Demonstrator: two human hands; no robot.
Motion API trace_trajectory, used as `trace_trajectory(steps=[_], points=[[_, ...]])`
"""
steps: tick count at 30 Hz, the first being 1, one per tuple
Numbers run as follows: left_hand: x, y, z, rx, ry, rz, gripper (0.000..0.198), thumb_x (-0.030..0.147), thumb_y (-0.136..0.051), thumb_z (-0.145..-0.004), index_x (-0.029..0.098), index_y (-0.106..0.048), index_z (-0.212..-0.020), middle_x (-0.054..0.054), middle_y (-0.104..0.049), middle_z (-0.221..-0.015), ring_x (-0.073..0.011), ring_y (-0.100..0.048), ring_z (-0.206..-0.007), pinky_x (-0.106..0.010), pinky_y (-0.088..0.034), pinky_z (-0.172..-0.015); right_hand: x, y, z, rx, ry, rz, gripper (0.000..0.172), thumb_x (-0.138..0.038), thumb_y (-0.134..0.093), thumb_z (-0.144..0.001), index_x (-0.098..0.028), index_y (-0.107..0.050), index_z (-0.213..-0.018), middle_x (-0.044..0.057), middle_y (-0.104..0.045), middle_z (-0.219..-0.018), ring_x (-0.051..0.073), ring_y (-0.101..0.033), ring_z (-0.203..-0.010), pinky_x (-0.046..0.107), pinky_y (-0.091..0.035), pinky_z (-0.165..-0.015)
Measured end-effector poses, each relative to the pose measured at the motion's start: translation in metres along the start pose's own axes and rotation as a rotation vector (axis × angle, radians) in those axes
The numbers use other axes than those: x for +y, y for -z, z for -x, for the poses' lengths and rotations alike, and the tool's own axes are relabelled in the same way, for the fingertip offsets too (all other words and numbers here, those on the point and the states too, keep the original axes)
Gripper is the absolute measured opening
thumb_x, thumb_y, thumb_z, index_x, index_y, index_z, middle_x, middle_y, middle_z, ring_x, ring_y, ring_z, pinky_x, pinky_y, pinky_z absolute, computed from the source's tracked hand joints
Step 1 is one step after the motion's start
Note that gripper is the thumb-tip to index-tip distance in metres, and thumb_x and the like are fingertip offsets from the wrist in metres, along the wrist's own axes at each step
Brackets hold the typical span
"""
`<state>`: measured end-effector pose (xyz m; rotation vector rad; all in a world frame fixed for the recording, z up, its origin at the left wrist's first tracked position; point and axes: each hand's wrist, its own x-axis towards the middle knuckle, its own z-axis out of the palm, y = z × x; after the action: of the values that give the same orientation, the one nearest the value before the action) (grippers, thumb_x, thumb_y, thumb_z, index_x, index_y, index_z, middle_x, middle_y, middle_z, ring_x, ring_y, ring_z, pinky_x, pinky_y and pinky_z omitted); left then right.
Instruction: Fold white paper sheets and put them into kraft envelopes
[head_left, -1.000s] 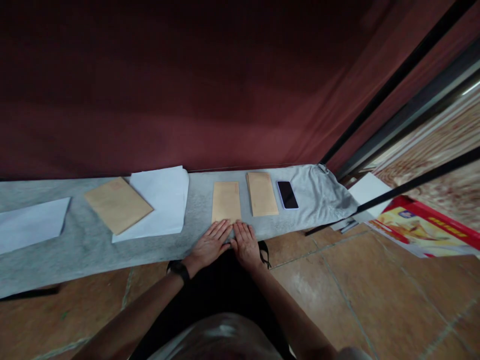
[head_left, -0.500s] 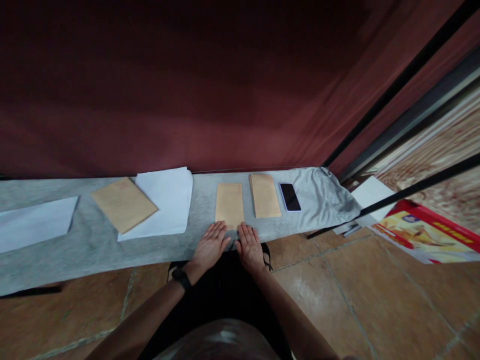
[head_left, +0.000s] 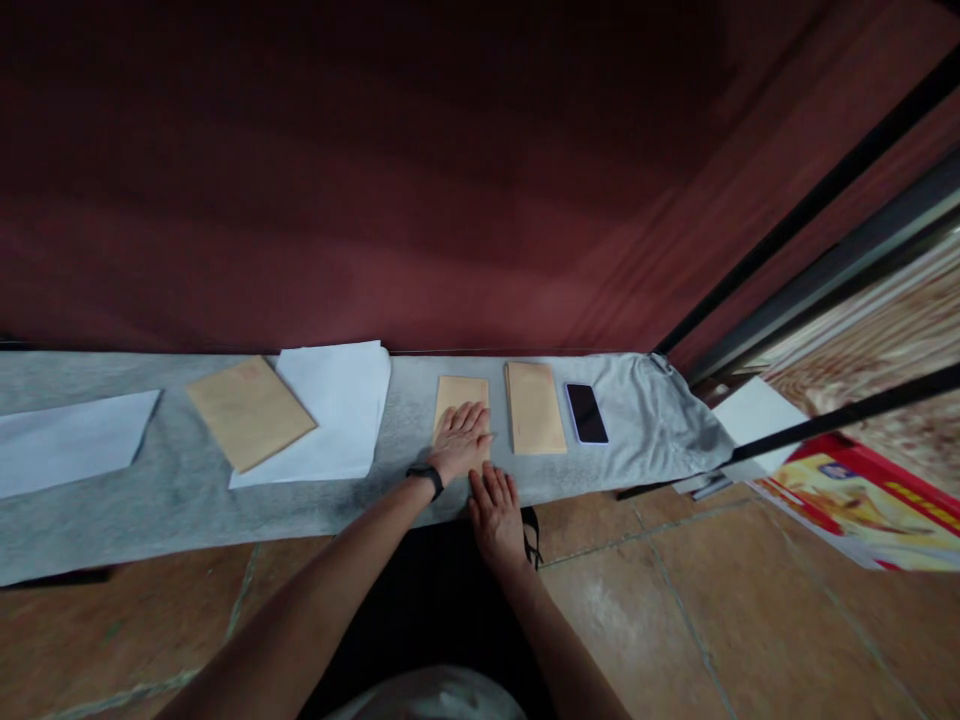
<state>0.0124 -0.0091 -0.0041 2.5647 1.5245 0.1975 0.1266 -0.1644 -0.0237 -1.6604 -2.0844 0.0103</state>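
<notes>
A brown paper envelope (head_left: 462, 390) lies on the grey cloth in front of me, partly covered by my hands. My left hand (head_left: 460, 440), with a dark band on its wrist, rests flat across the middle of it, fingers spread. At the envelope's near right corner lies my right hand (head_left: 496, 515), fingers stretched out, close to the cloth's front edge. To the right is a small stack of brown envelopes (head_left: 536, 408). Farther left, another brown envelope (head_left: 251, 413) sits at an angle over a stack of white paper (head_left: 341, 420).
A phone (head_left: 586, 413) lies right of the envelope stack on the grey cloth (head_left: 660, 420). More white paper (head_left: 71, 445) is at the far left. A dark red curtain (head_left: 450, 200) hangs behind. Black bars (head_left: 847, 410) and a red and yellow box (head_left: 862, 500) stand at right.
My left hand has moved up and right from the envelope's near edge onto its middle. My right hand stays by the near right corner. The view has shifted slightly.
</notes>
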Motion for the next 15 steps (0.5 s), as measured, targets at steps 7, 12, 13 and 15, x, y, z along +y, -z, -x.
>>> trace_trajectory(steps=[7,12,13,15], points=[[0.0,-0.002,-0.013,0.016,0.02,0.0,0.064,0.046,-0.032,-0.101,0.017,-0.028,-0.159,-0.008,-0.029,-0.166,-0.0249,-0.017,-0.156,-0.05,-0.01,-0.126,0.0,0.001,-0.001,-0.015,0.003,0.015,0.047,-0.025,-0.041,-0.105,-0.02,-0.045,-0.152,0.014,-0.048,-0.154,0.029,-0.042,-0.144,0.051,-0.036,-0.116],[-0.001,-0.01,0.017,0.048,-0.052,-0.008,0.06,0.042,-0.03,-0.102,0.018,-0.032,-0.157,-0.008,-0.031,-0.165,-0.025,-0.02,-0.155,-0.049,-0.011,-0.126,0.002,-0.002,0.001,-0.013,0.013,0.014,0.045,-0.026,-0.041,-0.105,-0.018,-0.048,-0.149,0.014,-0.047,-0.155,0.028,-0.041,-0.144,0.051,-0.034,-0.117],[-0.002,-0.011,0.026,0.056,-0.071,-0.003,0.059,0.041,-0.03,-0.103,0.018,-0.034,-0.157,-0.008,-0.032,-0.165,-0.0249,-0.021,-0.155,-0.049,-0.012,-0.126,0.003,-0.002,0.002,-0.011,0.014,0.013,0.045,-0.026,-0.041,-0.105,-0.018,-0.048,-0.149,0.014,-0.047,-0.155,0.028,-0.04,-0.145,0.051,-0.034,-0.117],[-0.005,-0.009,0.044,0.073,-0.114,0.012,0.056,0.037,-0.029,-0.104,0.02,-0.036,-0.156,-0.007,-0.032,-0.165,-0.0243,-0.023,-0.154,-0.049,-0.012,-0.126,0.004,-0.002,0.002,-0.016,0.023,0.014,0.046,-0.025,-0.041,-0.105,-0.017,-0.046,-0.15,0.014,-0.047,-0.155,0.028,-0.039,-0.146,0.051,-0.033,-0.118]])
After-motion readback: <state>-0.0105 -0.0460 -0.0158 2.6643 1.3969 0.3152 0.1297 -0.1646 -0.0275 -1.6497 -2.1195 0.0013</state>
